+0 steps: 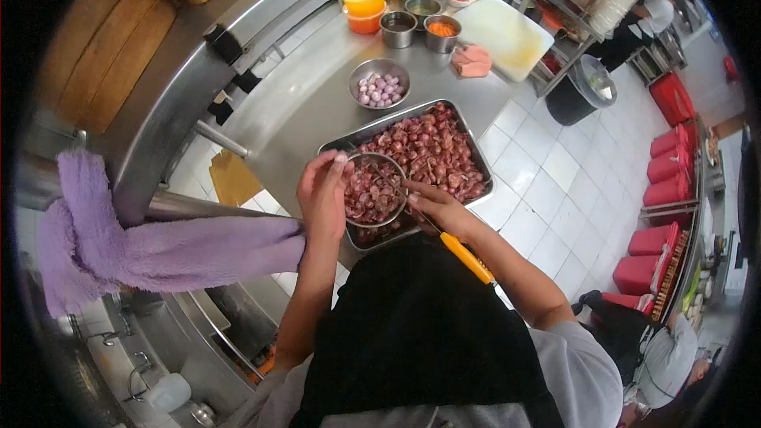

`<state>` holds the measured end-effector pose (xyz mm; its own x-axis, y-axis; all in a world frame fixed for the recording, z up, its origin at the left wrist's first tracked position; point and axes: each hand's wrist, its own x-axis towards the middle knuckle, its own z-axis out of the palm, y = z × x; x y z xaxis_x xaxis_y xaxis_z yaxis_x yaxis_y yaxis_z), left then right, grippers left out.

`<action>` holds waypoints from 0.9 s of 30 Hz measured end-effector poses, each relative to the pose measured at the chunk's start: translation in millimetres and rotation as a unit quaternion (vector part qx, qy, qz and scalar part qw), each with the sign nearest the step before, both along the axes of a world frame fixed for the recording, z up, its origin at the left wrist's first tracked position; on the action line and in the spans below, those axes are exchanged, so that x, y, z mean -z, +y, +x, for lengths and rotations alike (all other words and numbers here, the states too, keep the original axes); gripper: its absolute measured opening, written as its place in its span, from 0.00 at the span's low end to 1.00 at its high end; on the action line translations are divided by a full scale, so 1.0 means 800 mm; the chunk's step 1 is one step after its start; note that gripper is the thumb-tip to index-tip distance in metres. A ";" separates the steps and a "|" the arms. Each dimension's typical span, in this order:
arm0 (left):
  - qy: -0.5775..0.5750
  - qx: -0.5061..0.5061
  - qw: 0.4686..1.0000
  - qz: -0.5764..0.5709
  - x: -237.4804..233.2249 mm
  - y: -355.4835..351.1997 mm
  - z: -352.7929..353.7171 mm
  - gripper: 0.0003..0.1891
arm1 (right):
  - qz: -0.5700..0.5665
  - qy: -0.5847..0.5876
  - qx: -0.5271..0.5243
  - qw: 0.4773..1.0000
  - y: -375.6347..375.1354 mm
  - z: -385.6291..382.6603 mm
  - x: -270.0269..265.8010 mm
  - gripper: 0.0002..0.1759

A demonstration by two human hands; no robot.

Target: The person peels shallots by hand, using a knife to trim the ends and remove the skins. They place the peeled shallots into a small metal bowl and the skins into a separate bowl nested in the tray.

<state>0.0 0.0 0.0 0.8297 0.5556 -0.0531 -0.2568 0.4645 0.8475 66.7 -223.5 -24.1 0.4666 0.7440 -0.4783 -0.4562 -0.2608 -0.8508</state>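
Observation:
A round metal bowl [402, 204] holding reddish-brown skins and pieces sits over the near left part of a metal tray [487, 165]. Unpeeled shallots [440, 150] fill much of that tray. My left hand [321, 190] is at the bowl's left rim, fingers raised, slightly bent and apart, with nothing visible in them. At the right rim, my right hand [438, 208] is closed on a knife with a yellow handle [466, 257]. The handle points back toward my body, and the blade is mostly hidden. Beyond the tray stands a metal bowl [354, 89] of peeled shallots [381, 90].
Farther back are metal containers [398, 30], orange and yellow tubs [363, 6], a pink cloth [472, 61] and a white cutting board [507, 36]. A purple towel [198, 254] hangs at left. A bin [575, 95] and red boxes [666, 166] stand right; co-workers [658, 16] are nearby.

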 end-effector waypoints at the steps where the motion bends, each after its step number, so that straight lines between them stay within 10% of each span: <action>1: 0.018 -0.023 0.999 0.022 0.002 0.007 0.017 0.12 | 0.008 -0.012 0.047 0.999 -0.003 -0.003 0.004 0.32; 11: 0.065 -0.056 0.977 0.193 0.061 0.025 0.213 0.10 | 0.029 0.053 0.269 0.961 -0.106 -0.017 -0.003 0.22; 13: 0.072 -0.072 0.825 0.557 0.072 0.022 0.212 0.13 | 0.086 0.107 0.303 0.943 -0.118 -0.022 -0.011 0.21; 15: 0.092 0.036 0.836 0.539 0.090 0.012 0.202 0.14 | 0.071 0.103 0.329 0.936 -0.123 -0.026 -0.009 0.22; 17: 0.170 0.293 0.714 0.612 0.107 0.004 0.189 0.10 | 0.081 0.097 0.304 0.944 -0.132 -0.028 -0.005 0.23; 20: 0.199 0.255 0.576 0.750 0.107 -0.018 0.171 0.14 | 0.062 0.058 0.257 0.963 -0.128 -0.029 -0.016 0.23; 27: 0.201 0.210 0.627 0.723 0.123 -0.029 0.165 0.13 | 0.093 0.066 0.235 0.965 -0.108 -0.029 -0.013 0.21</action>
